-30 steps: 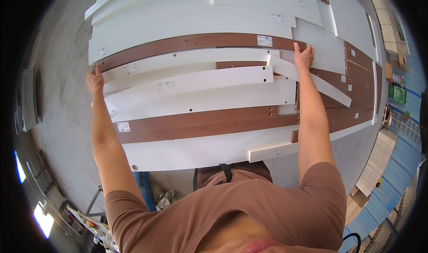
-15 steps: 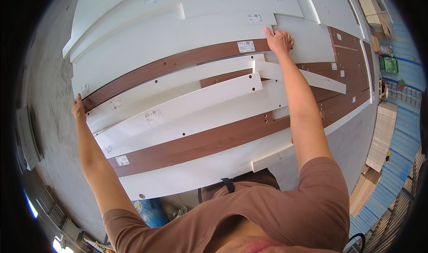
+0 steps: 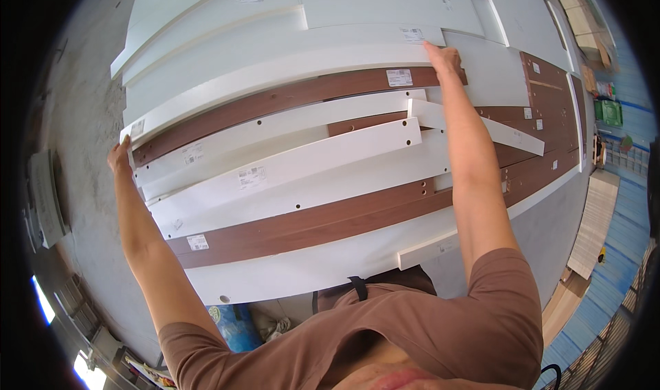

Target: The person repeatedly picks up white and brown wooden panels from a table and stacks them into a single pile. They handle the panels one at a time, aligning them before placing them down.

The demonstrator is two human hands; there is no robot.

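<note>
A long white panel (image 3: 289, 53) lies across the stack in front of me, its near edge showing as a thick white band. My left hand (image 3: 119, 156) is closed on the panel's left end, thumb on top by a paper label. At the right end my right hand (image 3: 445, 61) grips the same panel, with its thumb over the top face and its other fingers partly hidden. Just below that near edge runs a brown wood-grain board (image 3: 275, 101) with a white label; its right end reaches past my right hand.
Nearer me lie white boards with drilled holes (image 3: 330, 147), brown boards (image 3: 309, 219) and a short white strip (image 3: 481, 132) set askew. More white panels (image 3: 385, 5) are stacked beyond. Brown panels (image 3: 550, 108) lie at the right. Wood planks (image 3: 595, 211) rest on blue flooring farther right.
The long white panel's near edge has come up and away from the brown board, showing more of its thickness. My right hand has shifted slightly right in the picture; the view has moved a little.
</note>
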